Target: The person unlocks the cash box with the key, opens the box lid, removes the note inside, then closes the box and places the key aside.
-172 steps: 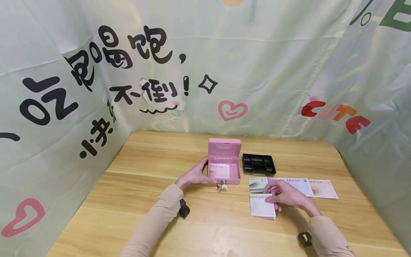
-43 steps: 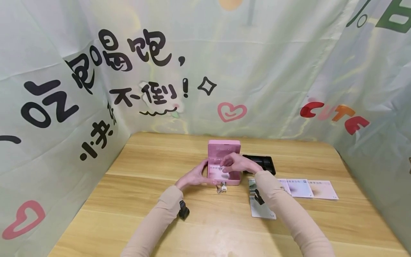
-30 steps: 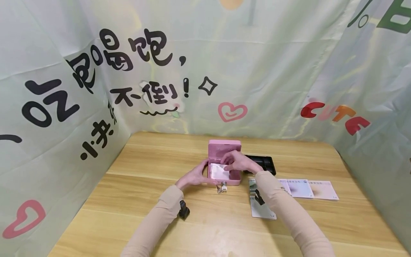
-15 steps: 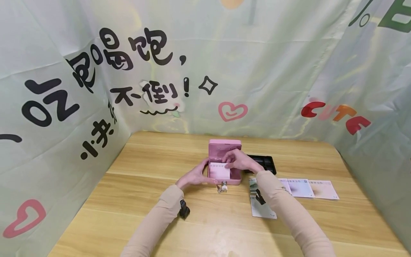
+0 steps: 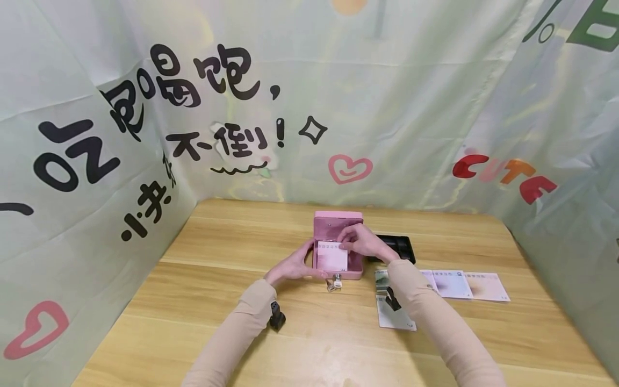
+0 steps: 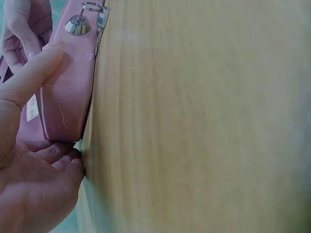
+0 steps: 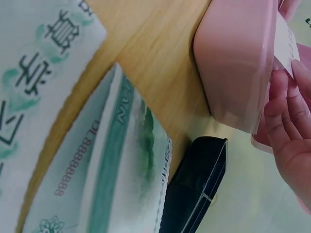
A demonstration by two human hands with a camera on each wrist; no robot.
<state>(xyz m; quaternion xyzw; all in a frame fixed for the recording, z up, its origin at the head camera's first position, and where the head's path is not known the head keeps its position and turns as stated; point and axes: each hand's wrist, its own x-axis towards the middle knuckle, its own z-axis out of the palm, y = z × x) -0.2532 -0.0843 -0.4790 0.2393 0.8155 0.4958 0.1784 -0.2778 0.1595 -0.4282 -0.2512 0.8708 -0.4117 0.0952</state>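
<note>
A pink cash box (image 5: 355,274) stands on the table with its lid raised. My left hand (image 5: 292,266) grips its left front corner; in the left wrist view the thumb lies along the top edge and the fingers curl below, at the side. Inside the box is a pinkish folded play banknote (image 5: 331,259), its far edge tilted up. My right hand (image 5: 361,240) pinches that note at its far right corner, between thumb and fingers in the right wrist view. A lock (image 6: 77,25) with keys (image 5: 333,285) hanging from it sits on the front wall.
Right of the box lies a black compartment tray (image 5: 402,246), partly behind my right wrist. A row of folded notes runs rightward: a green one (image 5: 381,280), a blue one (image 5: 452,284) and a brown one (image 5: 488,286). A pale note (image 5: 396,317) lies nearer, partly under my sleeve.
My right hand has left the pale note on the table and reached into the box. The pinkish note, pinched at its corner, has lifted and shifted slightly right. My left hand stays put.
</note>
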